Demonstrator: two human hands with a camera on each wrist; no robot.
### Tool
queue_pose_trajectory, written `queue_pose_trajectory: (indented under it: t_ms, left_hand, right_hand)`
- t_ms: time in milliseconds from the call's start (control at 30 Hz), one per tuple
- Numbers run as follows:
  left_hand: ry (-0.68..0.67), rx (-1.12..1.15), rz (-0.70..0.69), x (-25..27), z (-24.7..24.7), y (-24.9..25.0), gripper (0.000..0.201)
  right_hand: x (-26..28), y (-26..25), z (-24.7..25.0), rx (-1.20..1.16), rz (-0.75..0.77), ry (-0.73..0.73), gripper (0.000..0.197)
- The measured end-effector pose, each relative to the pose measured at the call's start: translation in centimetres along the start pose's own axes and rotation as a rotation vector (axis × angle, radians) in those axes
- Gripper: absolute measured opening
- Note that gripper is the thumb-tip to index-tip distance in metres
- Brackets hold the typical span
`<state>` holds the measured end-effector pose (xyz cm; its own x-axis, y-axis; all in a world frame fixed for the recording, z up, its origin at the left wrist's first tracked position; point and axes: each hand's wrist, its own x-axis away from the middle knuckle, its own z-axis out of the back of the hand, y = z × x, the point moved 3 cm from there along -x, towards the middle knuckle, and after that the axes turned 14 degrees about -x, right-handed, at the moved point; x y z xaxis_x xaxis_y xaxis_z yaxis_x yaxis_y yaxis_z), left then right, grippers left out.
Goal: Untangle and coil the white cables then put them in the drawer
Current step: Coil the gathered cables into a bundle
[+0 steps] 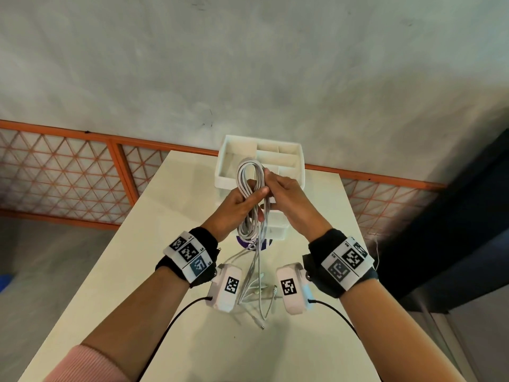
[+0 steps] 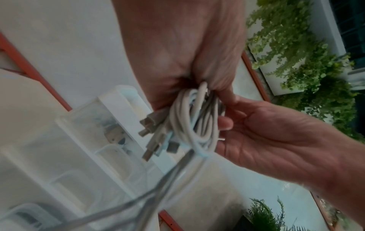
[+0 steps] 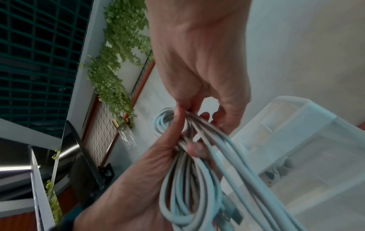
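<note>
A coil of white cables (image 1: 249,177) is held upright above the table, in front of the open white drawer (image 1: 223,172) with its dividers. My left hand (image 1: 257,204) grips the coil's middle, thumb across the strands. My right hand (image 1: 271,186) pinches the same bundle from the right. In the left wrist view the left hand (image 2: 197,78) clamps the loops (image 2: 193,125), and several plug ends stick out on the left. In the right wrist view the right hand (image 3: 189,106) pinches the strands (image 3: 189,179). Loose cable ends (image 1: 259,293) trail down onto the table.
The white table (image 1: 165,244) is narrow, with an orange lattice fence (image 1: 68,175) behind it. A small white box (image 1: 276,230) and a purple and white item (image 1: 265,243) sit under my hands. A dark panel (image 1: 468,216) stands at the right.
</note>
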<state>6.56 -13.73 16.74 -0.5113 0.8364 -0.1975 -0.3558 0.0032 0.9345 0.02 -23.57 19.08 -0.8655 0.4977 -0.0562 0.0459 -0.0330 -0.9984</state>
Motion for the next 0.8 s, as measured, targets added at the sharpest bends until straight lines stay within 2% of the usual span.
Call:
queue_pose_trajectory:
  t_ms: [100, 233, 300, 400, 500, 600, 667, 800]
  left_hand:
    - [-0.008, 0.004, 0.000, -0.1, 0.1, 0.0, 0.024]
    - [0.044, 0.108, 0.042, -0.4, 0.3, 0.4, 0.032]
    - [0.080, 0.153, 0.084, -0.8, 0.8, 0.3, 0.032]
    - [0.101, 0.188, 0.123, -0.7, 1.8, -0.4, 0.032]
    - [0.159, 0.105, 0.109, -0.3, 2.6, -1.1, 0.030]
    - [0.239, 0.070, 0.099, -0.4, 3.0, -1.6, 0.032]
    - [0.328, 0.027, 0.102, -0.6, 3.0, -1.9, 0.034]
    - [0.486, -0.016, 0.092, -0.9, 2.9, -2.2, 0.037]
  right_hand:
    - [-0.2, -0.1, 0.4, 0.014, -0.009, -0.034, 0.045]
    - [0.3, 1.1, -0.7, -0.076, -0.156, -0.116, 0.066]
    - [0.8, 1.8, -1.2, -0.097, -0.204, -0.134, 0.068]
    - [1.4, 1.8, -0.8, -0.028, -0.159, -0.241, 0.059]
    - [1.2, 1.7, 0.2, 0.216, -0.119, -0.317, 0.051]
    - [1.1, 1.9, 0.5, 0.260, -0.163, -0.330, 0.035]
    - [1.3, 1.9, -0.2, 0.290, -0.126, -0.333, 0.029]
    - [1.1, 1.3, -1.3, 0.361, -0.030, -0.243, 0.026]
